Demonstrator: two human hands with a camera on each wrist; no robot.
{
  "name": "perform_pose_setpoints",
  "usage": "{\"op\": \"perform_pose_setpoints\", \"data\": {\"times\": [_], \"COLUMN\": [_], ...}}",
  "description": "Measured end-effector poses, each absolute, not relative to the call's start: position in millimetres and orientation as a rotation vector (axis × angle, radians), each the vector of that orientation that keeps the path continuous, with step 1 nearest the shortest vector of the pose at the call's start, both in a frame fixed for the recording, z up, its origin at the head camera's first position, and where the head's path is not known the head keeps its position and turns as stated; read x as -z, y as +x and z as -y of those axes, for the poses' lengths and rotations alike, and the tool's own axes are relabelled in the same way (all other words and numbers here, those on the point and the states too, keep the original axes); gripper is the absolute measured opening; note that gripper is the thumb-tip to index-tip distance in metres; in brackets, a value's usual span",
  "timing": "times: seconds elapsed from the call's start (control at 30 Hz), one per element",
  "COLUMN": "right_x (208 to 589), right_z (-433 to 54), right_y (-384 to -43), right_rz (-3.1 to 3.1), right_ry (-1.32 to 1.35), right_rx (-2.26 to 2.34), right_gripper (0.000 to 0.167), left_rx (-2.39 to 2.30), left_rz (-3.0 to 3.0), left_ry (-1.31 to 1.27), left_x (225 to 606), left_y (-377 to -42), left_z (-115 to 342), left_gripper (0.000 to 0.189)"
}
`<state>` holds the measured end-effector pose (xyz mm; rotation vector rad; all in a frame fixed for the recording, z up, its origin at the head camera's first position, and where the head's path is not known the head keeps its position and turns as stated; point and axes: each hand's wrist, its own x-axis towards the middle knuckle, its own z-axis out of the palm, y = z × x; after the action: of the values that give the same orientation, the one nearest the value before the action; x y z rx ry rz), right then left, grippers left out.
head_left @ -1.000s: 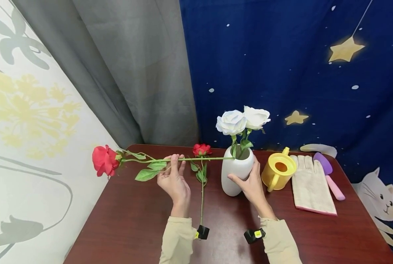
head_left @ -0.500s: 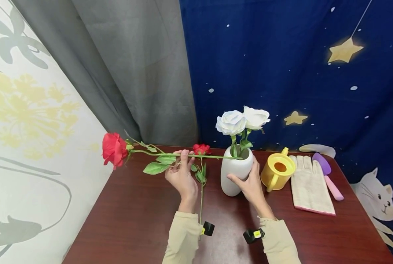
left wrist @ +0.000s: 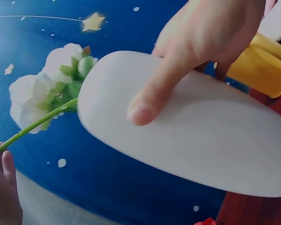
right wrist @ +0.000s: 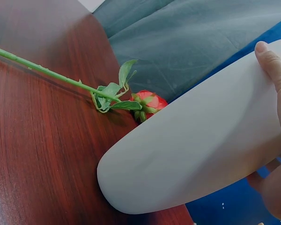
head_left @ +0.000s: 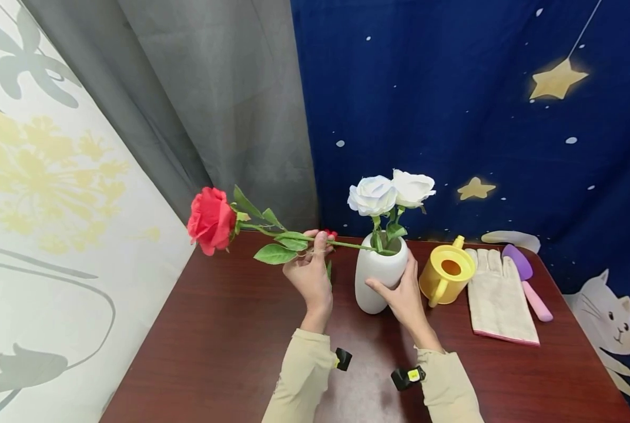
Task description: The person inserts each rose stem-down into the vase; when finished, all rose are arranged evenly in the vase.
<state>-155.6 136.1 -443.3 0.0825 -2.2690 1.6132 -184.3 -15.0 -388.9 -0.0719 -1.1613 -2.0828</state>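
In the head view my left hand (head_left: 311, 282) pinches the green stem of a red rose (head_left: 211, 220). The flower points left and upward, and the stem slopes down to the right, its lower end at the mouth of a white vase (head_left: 377, 282). My right hand (head_left: 406, 299) grips the vase's right side, with the thumb (left wrist: 147, 105) across its front. Two white roses (head_left: 372, 195) stand in the vase. A second red rose (right wrist: 152, 103) lies on the table left of the vase; my left hand and arm hide most of it in the head view.
Right of the vase stands a yellow watering can (head_left: 447, 273). Beside it lie a cream work glove (head_left: 500, 299) and a small trowel with a purple blade and pink handle (head_left: 536, 301). Curtains hang behind the brown table (head_left: 209, 352).
My left hand has moved right and slightly up with the red rose. The stem has tilted and its lower end has gone further into the vase mouth. The right hand stays on the vase.
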Motion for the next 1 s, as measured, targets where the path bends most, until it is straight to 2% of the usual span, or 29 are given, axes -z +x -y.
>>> {"op": "perform_pose_setpoints", "data": {"times": [0.2, 0.43, 0.57, 0.7, 1.0], "right_x": [444, 455, 471, 483, 481], "right_z": [-137, -141, -146, -149, -149], "right_y": [-157, -162, -170, -175, -175], "right_rz": [2.266, 2.279, 2.277, 2.261, 2.278], "right_ry": [0.088, 0.084, 0.074, 0.076, 0.064], "right_rx": [-1.628, -1.622, -1.635, -1.635, -1.627], "right_gripper": [0.099, 0.101, 0.103, 0.104, 0.105], "left_rx": [2.098, 2.065, 2.029, 2.0, 1.918], "left_rz": [1.192, 1.213, 1.273, 1.337, 1.461], "left_ry": [-0.1, -0.137, -0.165, -0.204, -0.254], "left_x": [397, 394, 393, 385, 370], "left_y": [-186, -187, -187, -183, -174], "left_z": [6, 1, -4, -8, -14], "left_gripper": [0.013, 0.023, 0.018, 0.013, 0.009]}}
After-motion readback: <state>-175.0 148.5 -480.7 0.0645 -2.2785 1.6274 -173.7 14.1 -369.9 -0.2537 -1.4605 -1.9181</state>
